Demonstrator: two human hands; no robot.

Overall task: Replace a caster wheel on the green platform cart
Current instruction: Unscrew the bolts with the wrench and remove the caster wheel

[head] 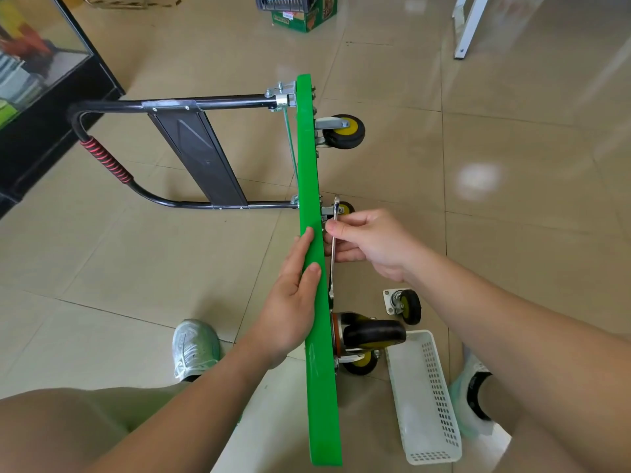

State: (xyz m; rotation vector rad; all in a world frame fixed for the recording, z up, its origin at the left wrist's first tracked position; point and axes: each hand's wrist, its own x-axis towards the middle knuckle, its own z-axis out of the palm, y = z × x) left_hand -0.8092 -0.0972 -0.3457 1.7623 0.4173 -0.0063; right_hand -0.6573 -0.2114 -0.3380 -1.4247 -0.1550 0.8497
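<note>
While the green platform cart point(312, 199) stands on its edge on the floor point(136, 254), the left hand point(293, 295) presses flat against it and the right hand point(372, 244) grips the wrench point(333, 254) beside a mounted caster point(345, 209); wrench slippage may topple the cart.

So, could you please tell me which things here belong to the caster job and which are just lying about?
In the job: green platform cart, wrench in the right hand, left hand on the cart's edge, loose caster on the floor.
Lying about: white basket, green carton, glass cabinet, white table leg.
</note>
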